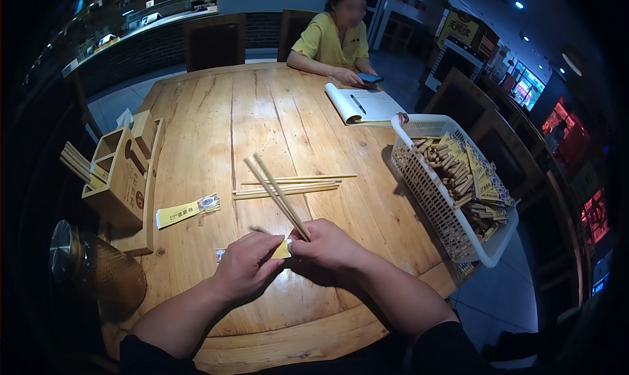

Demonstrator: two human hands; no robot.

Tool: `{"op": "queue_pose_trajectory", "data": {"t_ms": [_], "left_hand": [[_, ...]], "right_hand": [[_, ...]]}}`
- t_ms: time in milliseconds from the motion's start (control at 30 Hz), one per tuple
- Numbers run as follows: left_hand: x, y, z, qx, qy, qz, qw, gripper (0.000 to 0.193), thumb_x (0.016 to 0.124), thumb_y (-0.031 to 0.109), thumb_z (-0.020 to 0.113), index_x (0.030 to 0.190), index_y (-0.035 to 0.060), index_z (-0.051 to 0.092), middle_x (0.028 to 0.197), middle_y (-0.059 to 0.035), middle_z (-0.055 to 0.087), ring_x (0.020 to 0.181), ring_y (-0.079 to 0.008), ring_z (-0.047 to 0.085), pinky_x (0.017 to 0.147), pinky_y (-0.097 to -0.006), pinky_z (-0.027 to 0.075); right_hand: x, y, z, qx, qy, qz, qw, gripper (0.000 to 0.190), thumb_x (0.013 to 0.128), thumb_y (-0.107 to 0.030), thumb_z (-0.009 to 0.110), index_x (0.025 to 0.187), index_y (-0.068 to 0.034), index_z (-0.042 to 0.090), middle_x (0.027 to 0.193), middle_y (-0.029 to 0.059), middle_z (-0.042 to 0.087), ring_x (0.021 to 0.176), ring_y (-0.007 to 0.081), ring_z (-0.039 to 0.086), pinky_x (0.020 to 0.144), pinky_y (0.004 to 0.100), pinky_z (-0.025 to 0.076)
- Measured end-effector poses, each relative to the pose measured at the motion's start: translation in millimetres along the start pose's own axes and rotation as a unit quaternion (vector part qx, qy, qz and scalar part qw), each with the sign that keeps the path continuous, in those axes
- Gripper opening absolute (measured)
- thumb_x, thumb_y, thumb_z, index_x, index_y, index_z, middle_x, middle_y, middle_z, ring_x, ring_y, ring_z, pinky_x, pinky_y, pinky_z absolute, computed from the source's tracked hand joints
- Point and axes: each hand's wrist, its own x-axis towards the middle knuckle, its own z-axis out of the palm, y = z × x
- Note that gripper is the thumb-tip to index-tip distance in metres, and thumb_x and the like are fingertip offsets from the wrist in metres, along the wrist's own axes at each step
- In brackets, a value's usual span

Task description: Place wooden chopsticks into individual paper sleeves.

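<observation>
In my right hand (327, 245) a pair of wooden chopsticks (277, 195) is gripped near one end, tilted up and to the left. My left hand (250, 259) holds a yellow paper chopstick sleeve (281, 250); its white-edged end meets my right fingertips. The sleeve's other end pokes out left of my left hand, and its middle is hidden. Several loose wooden chopsticks (290, 187) lie crosswise on the wooden table (206, 124) beyond my hands. A small stack of printed yellow paper sleeves (189, 212) rests to their left.
At right stands a white plastic basket (427, 193) of sleeved chopsticks (462, 171). On the left are a wooden caddy (120, 178) with chopsticks and a glass jug (105, 264) with a metal lid. Across the table a person (329, 41) holds a phone (369, 78) by a notepad (373, 105) and pen (358, 105).
</observation>
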Motion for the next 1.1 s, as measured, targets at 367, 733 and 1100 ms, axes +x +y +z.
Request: {"op": "queue_pose_trajectory", "data": {"t_ms": [367,733,1100], "left_hand": [[-1.4,-4.7,2.6,0.029,-0.001,0.016,0.999,0.034,0.076,0.010,0.073,0.108,0.0041,0.063,0.086,-0.0140,0.063,0.078,-0.0318,0.061,0.069,-0.0386,0.049],[0.8,0.6,-0.3,0.037,-0.021,-0.034,0.999,0.033,0.075,0.011,0.073,0.106,0.0036,0.064,0.082,-0.0133,0.062,0.072,-0.0298,0.061,0.065,-0.0374,0.049],[-0.3,-2.1,-2.5,0.003,0.062,-0.096,0.993,0.029,0.077,0.006,0.074,0.104,0.0008,0.065,0.080,-0.0100,0.059,0.069,-0.0181,0.059,0.063,-0.0287,0.047]], "right_hand": [[2.4,3.6,-1.3,-0.191,0.010,-0.056,0.980,0.022,0.083,-0.022,0.064,0.091,-0.002,0.068,0.073,0.0138,0.065,0.068,0.0183,0.062,0.066,0.0314,0.050],[1.1,-0.9,0.8,-0.248,0.042,-0.091,0.964,0.022,0.084,-0.023,0.063,0.094,-0.004,0.069,0.079,0.0164,0.067,0.073,0.0247,0.066,0.070,0.0346,0.051],[0.5,-2.8,-7.7,0.110,0.227,-0.217,0.943,0.034,0.101,-0.029,0.048,0.080,-0.006,0.060,0.076,-0.0002,0.055,0.064,0.0071,0.049,0.059,0.0220,0.040]]}}
